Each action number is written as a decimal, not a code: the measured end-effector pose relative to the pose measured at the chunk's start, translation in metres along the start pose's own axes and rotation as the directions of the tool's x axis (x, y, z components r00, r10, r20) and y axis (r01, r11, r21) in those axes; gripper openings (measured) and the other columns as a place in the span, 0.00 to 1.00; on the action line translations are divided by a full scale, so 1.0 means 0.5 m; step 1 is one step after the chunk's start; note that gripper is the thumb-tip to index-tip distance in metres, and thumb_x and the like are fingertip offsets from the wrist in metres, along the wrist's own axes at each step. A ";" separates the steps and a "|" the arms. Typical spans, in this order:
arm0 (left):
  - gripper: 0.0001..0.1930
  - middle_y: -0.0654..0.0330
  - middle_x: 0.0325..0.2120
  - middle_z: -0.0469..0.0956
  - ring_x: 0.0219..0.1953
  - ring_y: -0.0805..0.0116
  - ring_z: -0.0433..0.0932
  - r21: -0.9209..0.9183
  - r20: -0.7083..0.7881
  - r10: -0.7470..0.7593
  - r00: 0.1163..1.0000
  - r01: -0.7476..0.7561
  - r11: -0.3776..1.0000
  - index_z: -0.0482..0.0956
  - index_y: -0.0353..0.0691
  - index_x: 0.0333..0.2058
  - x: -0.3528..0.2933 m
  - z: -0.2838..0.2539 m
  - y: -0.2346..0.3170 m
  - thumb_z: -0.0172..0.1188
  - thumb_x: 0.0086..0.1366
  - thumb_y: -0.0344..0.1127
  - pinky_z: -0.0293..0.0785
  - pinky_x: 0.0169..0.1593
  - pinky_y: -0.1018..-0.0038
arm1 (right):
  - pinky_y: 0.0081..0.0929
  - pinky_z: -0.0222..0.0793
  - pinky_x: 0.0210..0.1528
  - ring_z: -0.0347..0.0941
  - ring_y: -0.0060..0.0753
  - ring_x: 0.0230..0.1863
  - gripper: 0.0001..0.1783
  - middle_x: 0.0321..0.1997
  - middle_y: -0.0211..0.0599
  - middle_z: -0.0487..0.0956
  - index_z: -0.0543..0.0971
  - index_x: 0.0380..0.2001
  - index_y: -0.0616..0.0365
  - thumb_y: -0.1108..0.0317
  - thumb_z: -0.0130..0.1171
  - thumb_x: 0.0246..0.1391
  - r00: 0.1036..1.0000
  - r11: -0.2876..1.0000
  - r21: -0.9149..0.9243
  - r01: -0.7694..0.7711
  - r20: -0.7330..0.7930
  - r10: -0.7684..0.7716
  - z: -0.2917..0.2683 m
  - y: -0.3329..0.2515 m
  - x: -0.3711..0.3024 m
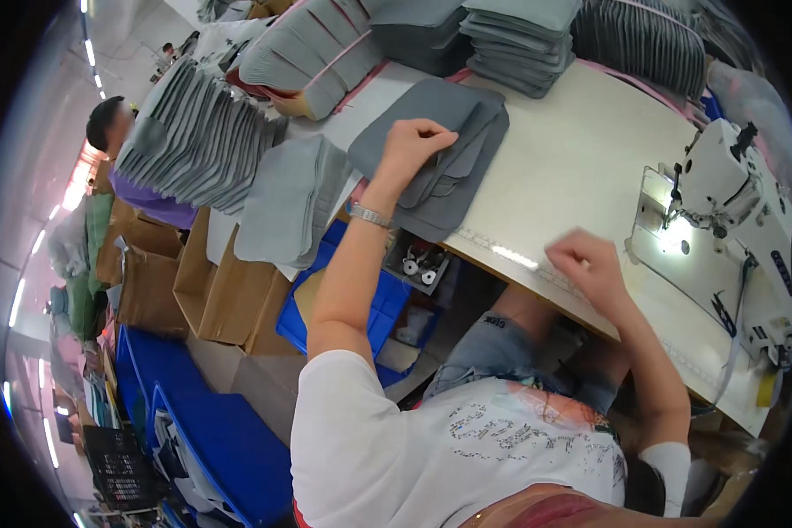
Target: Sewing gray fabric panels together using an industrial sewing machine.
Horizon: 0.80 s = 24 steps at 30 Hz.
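Observation:
A small stack of grey rounded fabric pieces (462,189) lies on the left part of the white sewing table (581,150). Over its upper pieces is my left hand (409,148), thumb and fingers pinched at the edge of a grey piece. My right hand (590,268), slightly blurred, is curled closed above the table's front edge; whether anything is inside it is hidden. A sewing machine (722,180) stands to its right, its lamp lighting the needle area. Black thread snips (723,314) lie near the machine.
Stacked grey pieces (519,40) line the table's far side. More piles (198,141) stand at the left, above cardboard boxes (229,290). Blue bins (211,440) stand lower left. An open drawer (421,262) with metal bobbins hangs under the table. Another person (110,123) is at far left.

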<state>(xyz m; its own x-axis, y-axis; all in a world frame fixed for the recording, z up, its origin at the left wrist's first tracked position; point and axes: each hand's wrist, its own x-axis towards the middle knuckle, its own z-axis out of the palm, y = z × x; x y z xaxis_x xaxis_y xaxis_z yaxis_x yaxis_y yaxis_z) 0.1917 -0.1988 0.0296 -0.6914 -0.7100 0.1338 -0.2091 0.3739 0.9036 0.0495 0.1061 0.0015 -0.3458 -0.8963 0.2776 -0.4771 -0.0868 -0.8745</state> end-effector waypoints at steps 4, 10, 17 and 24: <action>0.09 0.65 0.26 0.81 0.28 0.80 0.75 -0.120 0.057 -0.091 0.994 0.098 0.988 0.85 0.33 0.31 0.011 -0.035 -0.018 0.69 0.57 0.34 0.69 0.33 0.82 | 0.20 0.72 0.33 0.78 0.25 0.34 0.14 0.37 0.35 0.82 0.81 0.42 0.67 0.67 0.59 0.59 0.959 0.922 0.274 -0.272 0.153 0.238 0.076 0.005 0.152; 0.05 0.57 0.27 0.79 0.32 0.60 0.80 0.423 0.089 0.601 0.794 -0.577 0.699 0.83 0.39 0.30 -0.080 0.060 0.002 0.66 0.54 0.32 0.75 0.36 0.67 | 0.27 0.75 0.28 0.81 0.28 0.36 0.32 0.38 0.44 0.82 0.77 0.46 0.76 0.52 0.65 0.53 0.951 0.872 0.433 -0.228 -0.093 0.295 0.169 0.021 0.267; 0.06 0.56 0.28 0.81 0.31 0.57 0.81 0.698 -0.067 0.444 0.894 -0.276 0.661 0.82 0.39 0.31 -0.143 -0.130 0.025 0.62 0.58 0.35 0.76 0.37 0.65 | 0.29 0.73 0.27 0.77 0.29 0.30 0.20 0.33 0.39 0.81 0.78 0.42 0.70 0.63 0.61 0.54 0.901 0.885 0.368 -0.286 -0.210 0.378 0.145 0.085 0.276; 0.06 0.62 0.23 0.81 0.27 0.71 0.79 0.485 -0.204 -0.340 0.918 0.397 0.779 0.84 0.40 0.28 -0.140 -0.451 -0.114 0.65 0.56 0.36 0.72 0.30 0.74 | 0.24 0.69 0.36 0.73 0.24 0.34 0.19 0.37 0.34 0.80 0.77 0.49 0.64 0.60 0.57 0.60 0.914 0.911 0.333 -0.242 -0.237 0.330 0.088 0.084 0.261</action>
<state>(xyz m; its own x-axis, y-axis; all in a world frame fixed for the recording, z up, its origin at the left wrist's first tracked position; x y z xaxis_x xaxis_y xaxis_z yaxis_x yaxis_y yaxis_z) 0.4081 -0.3048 0.0603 -0.4224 -0.9007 -0.1015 -0.7729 0.2994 0.5595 0.0198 -0.0336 -0.0164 -0.6650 -0.7445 0.0598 -0.0819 -0.0069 -0.9966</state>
